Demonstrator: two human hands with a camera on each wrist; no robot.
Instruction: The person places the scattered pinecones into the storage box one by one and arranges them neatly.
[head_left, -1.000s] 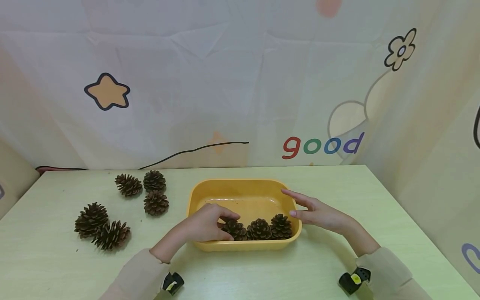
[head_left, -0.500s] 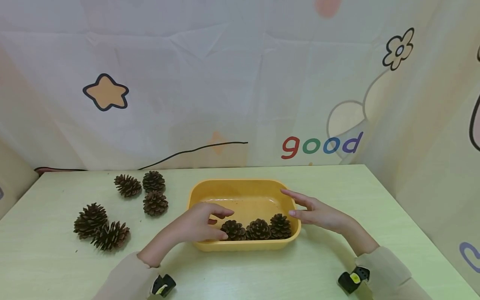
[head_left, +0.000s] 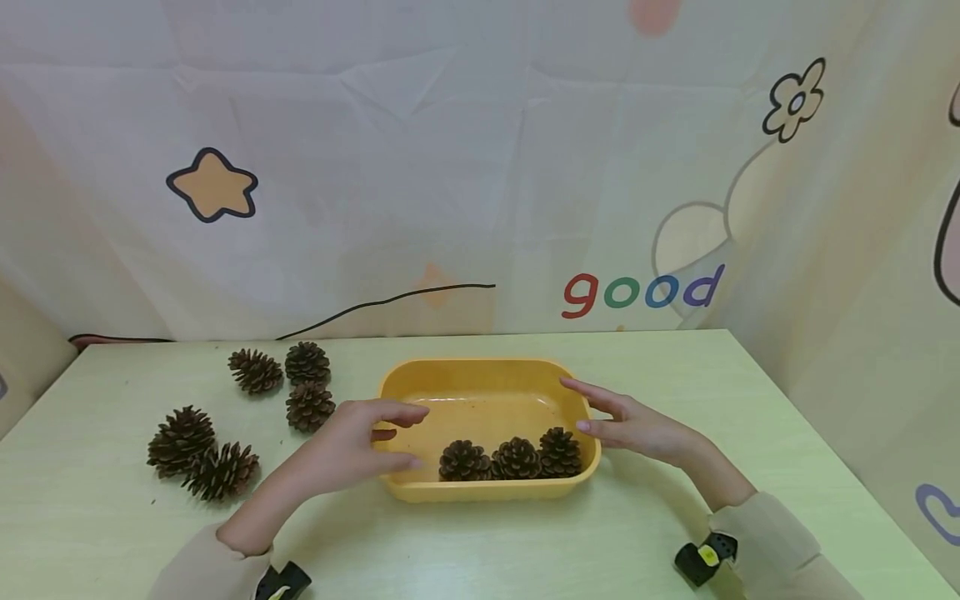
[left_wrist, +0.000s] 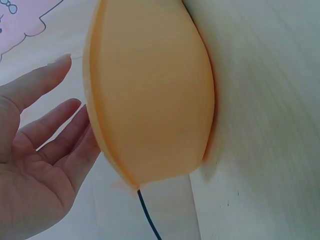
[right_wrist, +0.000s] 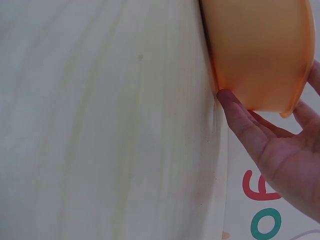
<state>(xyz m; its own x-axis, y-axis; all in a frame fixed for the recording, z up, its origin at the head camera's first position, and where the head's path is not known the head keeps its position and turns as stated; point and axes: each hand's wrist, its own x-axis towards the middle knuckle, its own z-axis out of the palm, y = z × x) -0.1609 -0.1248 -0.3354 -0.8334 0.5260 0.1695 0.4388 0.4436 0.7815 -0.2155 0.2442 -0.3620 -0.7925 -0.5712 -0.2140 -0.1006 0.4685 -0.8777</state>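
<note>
My left hand (head_left: 348,446) holds nothing, its thumb and fingers spread apart over the left end of a yellow plastic tub (head_left: 487,493). In the left wrist view, the fingertips lie right by the tub's rim (left_wrist: 92,95). At the other end my right hand (head_left: 641,429) grips the tub's side: the thumb reaches over the rim, and fingers (right_wrist: 240,117) lie along the outer wall in the right wrist view. Inside, three pine cones stand in a row along the front wall: a left one (head_left: 464,461), a middle one (head_left: 515,458) and a right one (head_left: 559,452).
Two large pine cones (head_left: 181,442) lie at the left of the pale table (head_left: 465,550). Three more pine cones (head_left: 255,371) sit farther back, left of the tub. A printed cloth (head_left: 420,167) hangs behind the table.
My left hand has let go of the leftmost pine cone in the tub and drawn back to the left. The right hand keeps its place on the tub.
</note>
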